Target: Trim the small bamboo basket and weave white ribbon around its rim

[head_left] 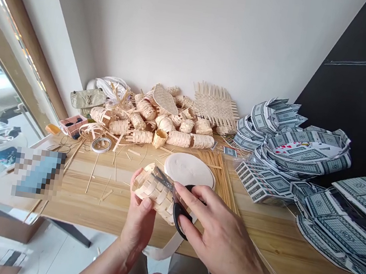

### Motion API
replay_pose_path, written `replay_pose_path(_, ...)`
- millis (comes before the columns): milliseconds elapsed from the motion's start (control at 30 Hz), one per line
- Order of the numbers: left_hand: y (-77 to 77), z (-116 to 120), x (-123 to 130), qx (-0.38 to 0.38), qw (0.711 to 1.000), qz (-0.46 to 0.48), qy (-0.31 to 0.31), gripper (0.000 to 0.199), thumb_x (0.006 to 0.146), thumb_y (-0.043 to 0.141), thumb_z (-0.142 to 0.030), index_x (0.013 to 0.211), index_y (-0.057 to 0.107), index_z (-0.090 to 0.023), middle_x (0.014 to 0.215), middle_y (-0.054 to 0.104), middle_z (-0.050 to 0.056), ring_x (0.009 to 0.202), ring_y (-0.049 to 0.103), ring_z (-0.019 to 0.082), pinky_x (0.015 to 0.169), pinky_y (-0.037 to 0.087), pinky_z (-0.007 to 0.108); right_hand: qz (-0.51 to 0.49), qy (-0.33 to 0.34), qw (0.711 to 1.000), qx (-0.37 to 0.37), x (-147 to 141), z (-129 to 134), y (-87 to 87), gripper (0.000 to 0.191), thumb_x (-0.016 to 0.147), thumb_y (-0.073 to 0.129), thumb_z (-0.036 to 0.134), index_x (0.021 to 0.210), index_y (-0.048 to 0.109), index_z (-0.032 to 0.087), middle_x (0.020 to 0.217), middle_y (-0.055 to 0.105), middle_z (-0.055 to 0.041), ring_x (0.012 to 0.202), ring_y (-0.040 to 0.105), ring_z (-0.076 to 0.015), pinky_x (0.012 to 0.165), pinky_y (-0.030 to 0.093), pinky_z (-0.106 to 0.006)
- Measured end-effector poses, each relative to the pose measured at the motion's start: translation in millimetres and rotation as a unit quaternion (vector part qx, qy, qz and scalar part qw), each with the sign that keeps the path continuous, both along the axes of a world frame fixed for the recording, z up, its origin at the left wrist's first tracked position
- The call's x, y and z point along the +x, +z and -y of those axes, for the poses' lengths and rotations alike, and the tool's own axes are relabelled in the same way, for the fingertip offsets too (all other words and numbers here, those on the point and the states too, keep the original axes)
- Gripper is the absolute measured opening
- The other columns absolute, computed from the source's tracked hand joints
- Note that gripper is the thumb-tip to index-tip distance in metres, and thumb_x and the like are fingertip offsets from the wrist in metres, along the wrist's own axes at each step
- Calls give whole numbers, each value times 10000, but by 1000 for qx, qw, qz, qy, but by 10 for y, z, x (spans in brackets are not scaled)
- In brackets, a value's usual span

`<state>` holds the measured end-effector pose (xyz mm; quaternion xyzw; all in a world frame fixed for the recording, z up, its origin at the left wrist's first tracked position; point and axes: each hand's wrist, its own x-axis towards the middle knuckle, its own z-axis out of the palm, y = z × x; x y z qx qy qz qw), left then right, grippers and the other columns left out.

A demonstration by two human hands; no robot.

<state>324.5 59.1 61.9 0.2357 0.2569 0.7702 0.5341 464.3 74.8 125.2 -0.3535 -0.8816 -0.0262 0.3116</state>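
The left hand [138, 224] is grasping a woven bamboo-strip basket [154, 193] (light, springy, best held round its body), the right hand [223, 238] closing on black-handled scissors [181, 214]

A small, rounded piece of pale woven bamboo [155, 192], made of flat interlaced strips, is held up just above the wooden tabletop. The person's left hand [138, 224] grips it from below, with the thumb pressed on its woven face. The person's right hand [223, 238] comes in from the right, wrapped around a pair of black-handled scissors [179, 213]. The steel blades [163, 177] point up and to the left, lying against the weave near its upper edge, and the black handles sit just beside the left hand.
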Motion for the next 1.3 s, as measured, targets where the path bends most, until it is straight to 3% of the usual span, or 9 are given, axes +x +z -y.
replay_pose_path(500, -79, 48, 19, 1, 1000, 13, -25, 707, 623, 761, -407, 1239, 421, -335, 1195, 550, 34, 1048, 547, 215, 898, 430, 333, 5, 21, 1000, 13, 1, 46, 89, 385, 822, 413, 130, 1171, 577, 129, 873, 585, -86, 728, 613, -181, 623, 548, -313)
replay_pose_path(967, 4, 76, 77, 27, 999, 16, -20, 737, 591, 792, -365, 1233, 432, -326, 1212, 537, 32, 1045, 538, 189, 886, 439, 286, 40, 15, 986, 163, 88, 28, 82, 321, 926, 362, 202, 1076, 629, 106, 671, 543, -19, 502, 520, -118, 473, 403, -275)
replay_pose_path(1300, -13, 73, 119, 19, 999, 6, -27, 753, 580, 792, -412, 1232, 425, -322, 1225, 532, 47, 1070, 528, 210, 913, 423, 310, 74, 18, 969, 233, 142, 9, 122, 310, 925, 349, 150, 1038, 632, 94, 606, 488, -1, 493, 462, -114, 462, 349, -279)
